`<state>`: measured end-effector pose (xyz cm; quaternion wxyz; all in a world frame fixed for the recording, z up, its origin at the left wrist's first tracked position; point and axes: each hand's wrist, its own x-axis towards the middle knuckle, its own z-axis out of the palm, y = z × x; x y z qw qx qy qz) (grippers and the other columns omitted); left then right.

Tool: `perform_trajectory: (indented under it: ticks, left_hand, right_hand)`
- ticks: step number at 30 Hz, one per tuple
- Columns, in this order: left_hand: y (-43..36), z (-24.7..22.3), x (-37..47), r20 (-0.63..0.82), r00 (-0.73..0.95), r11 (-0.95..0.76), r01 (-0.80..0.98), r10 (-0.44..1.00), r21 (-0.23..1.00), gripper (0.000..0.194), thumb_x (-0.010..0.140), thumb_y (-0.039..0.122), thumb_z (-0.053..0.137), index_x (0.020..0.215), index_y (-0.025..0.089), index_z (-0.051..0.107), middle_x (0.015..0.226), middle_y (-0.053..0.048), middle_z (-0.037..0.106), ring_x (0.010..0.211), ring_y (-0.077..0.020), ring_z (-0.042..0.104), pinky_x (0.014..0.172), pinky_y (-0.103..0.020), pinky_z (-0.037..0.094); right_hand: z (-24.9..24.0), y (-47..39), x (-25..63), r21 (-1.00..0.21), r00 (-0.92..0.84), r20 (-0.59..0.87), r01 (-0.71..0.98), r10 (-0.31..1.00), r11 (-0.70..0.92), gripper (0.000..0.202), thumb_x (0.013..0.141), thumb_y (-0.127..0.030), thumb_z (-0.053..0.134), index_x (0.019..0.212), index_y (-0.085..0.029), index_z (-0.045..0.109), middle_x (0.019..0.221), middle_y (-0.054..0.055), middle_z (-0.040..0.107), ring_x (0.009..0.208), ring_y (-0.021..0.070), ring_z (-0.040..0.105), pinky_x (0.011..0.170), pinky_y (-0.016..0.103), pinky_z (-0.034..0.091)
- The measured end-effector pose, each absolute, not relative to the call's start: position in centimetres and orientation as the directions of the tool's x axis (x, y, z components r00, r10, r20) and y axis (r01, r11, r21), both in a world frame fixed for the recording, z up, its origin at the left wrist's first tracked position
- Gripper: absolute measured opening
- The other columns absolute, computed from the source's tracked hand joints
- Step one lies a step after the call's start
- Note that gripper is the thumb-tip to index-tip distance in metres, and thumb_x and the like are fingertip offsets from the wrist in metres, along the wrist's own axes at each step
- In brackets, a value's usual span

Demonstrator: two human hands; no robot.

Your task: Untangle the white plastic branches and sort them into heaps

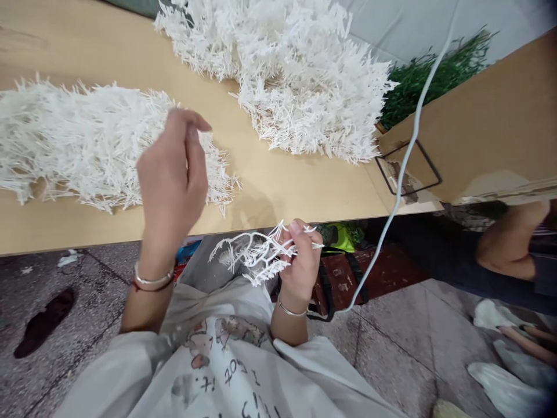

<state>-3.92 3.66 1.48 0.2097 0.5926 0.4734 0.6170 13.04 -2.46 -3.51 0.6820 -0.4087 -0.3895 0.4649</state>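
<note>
My right hand (302,255) is closed around a bunch of white branched plastic sprigs (263,255), held in front of my shirt just below the table's edge. The thin forked stems stick out to the left of my fingers. Higher up and to the left, my left hand (174,168) is over the right end of a long pile of white plastic sprigs (82,139). Its fingers are curled in with the thumb near them, slightly blurred; whatever they may hold is hidden. A second, larger heap of white sprigs (300,81) lies farther back on the table.
The tan table (108,35) spans the view. A white cable (409,157) hangs down across its right side. To the right stand a cardboard box (491,122) and green artificial foliage (439,75). Below are a dark red case (387,278) and a dark shoe (46,322). Another person's arm (509,244) shows at right.
</note>
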Motion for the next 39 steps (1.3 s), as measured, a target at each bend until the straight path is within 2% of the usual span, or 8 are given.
perform_trajectory:
  ticks: [5, 15, 18, 22, 24, 26, 31, 39]
  left_hand:
    - [7.2, 3.2, -7.7, 0.522, -0.002, -0.382, 0.679, 0.853, 0.627, 0.025, 0.095, 0.026, 0.039, 0.105, 0.025, 0.063, 0.113, -0.004, 0.057, 0.117, -0.0288, 0.035, 0.109, -0.041, 0.014]
    - [5.9, 2.8, -7.5, 0.483, 0.099, -0.389, 0.740, 0.870, 0.549, 0.030, 0.094, 0.032, 0.050, 0.120, 0.020, 0.060, 0.148, 0.004, 0.040, 0.144, -0.0240, 0.007, 0.114, -0.045, -0.016]
    - [4.2, 3.4, -7.4, 0.481, 0.130, -0.453, 0.609, 0.867, 0.651, 0.037, 0.087, 0.025, 0.062, 0.124, 0.022, 0.058, 0.150, 0.005, 0.036, 0.147, -0.0196, -0.005, 0.112, -0.039, -0.026]
    - [0.3, 3.6, -5.7, 0.424, 0.020, -0.421, 0.160, 0.906, 0.893, 0.035, 0.081, 0.009, 0.064, 0.114, 0.022, 0.066, 0.143, 0.000, 0.048, 0.144, -0.0185, 0.019, 0.119, -0.028, 0.006]
    - [-1.2, 3.2, -4.7, 0.305, 0.075, -0.306, -0.009, 0.949, 0.952, 0.020, 0.080, 0.007, 0.064, 0.094, 0.018, 0.073, 0.111, -0.006, 0.067, 0.123, -0.0199, 0.050, 0.107, -0.023, 0.032]
    - [-1.9, 2.5, -4.1, 0.230, 0.227, -0.233, -0.011, 0.946, 0.972, 0.013, 0.079, 0.008, 0.064, 0.079, 0.017, 0.074, 0.079, -0.005, 0.068, 0.091, -0.0186, 0.063, 0.085, -0.020, 0.044]
    - [-1.6, 1.4, -4.1, 0.344, 0.303, -0.401, 0.154, 0.889, 0.903, 0.017, 0.083, 0.011, 0.059, 0.088, 0.021, 0.073, 0.073, -0.002, 0.063, 0.066, -0.0135, 0.053, 0.066, -0.019, 0.039]
    - [-1.7, 1.0, -4.2, 0.255, 0.275, -0.270, 0.017, 0.927, 0.963, 0.022, 0.090, 0.027, 0.055, 0.072, 0.017, 0.063, 0.061, 0.000, 0.047, 0.056, -0.0119, 0.039, 0.058, -0.022, 0.033]
  right_hand:
    - [-3.6, -2.4, 12.9, -0.929, 0.273, 0.139, -0.297, 0.952, 0.221, 0.048, 0.080, -0.030, 0.065, 0.049, -0.017, 0.031, 0.047, -0.008, 0.028, 0.037, 0.0033, 0.026, 0.035, 0.020, 0.016]
    - [-2.4, -2.4, 12.3, -0.961, 0.056, 0.202, -0.180, 0.978, 0.209, 0.045, 0.087, -0.038, 0.058, 0.053, -0.018, 0.038, 0.050, -0.006, 0.031, 0.042, 0.0050, 0.026, 0.042, 0.023, 0.020]
    - [-0.9, -1.7, 11.5, -0.952, -0.025, 0.267, -0.161, 0.963, 0.259, 0.047, 0.088, -0.038, 0.057, 0.053, -0.018, 0.033, 0.051, -0.006, 0.027, 0.045, 0.0054, 0.024, 0.045, 0.023, 0.020]
    - [0.7, -1.0, 10.4, -0.937, -0.130, 0.345, -0.098, 0.930, 0.334, 0.045, 0.091, -0.035, 0.053, 0.054, -0.018, 0.035, 0.052, -0.005, 0.028, 0.048, 0.0060, 0.026, 0.046, 0.023, 0.022]
    - [1.0, -1.0, 10.1, -0.927, -0.114, 0.375, -0.066, 0.920, 0.370, 0.043, 0.091, -0.033, 0.053, 0.055, -0.018, 0.036, 0.053, -0.005, 0.030, 0.050, 0.0064, 0.027, 0.047, 0.022, 0.024]
    - [1.0, -1.3, 9.9, -0.923, -0.054, 0.385, -0.037, 0.921, 0.384, 0.043, 0.092, -0.032, 0.052, 0.055, -0.018, 0.034, 0.054, -0.005, 0.028, 0.050, 0.0067, 0.026, 0.047, 0.022, 0.024]
    - [0.3, -1.8, 9.8, -0.894, 0.059, 0.445, 0.082, 0.894, 0.440, 0.042, 0.092, -0.026, 0.052, 0.056, -0.018, 0.031, 0.053, -0.006, 0.023, 0.050, 0.0062, 0.023, 0.047, 0.023, 0.021]
    - [0.1, -1.7, 10.3, -0.934, -0.106, 0.353, 0.011, 0.930, 0.356, 0.034, 0.094, -0.031, 0.050, 0.063, -0.018, 0.051, 0.054, -0.005, 0.036, 0.049, 0.0064, 0.030, 0.046, 0.022, 0.024]
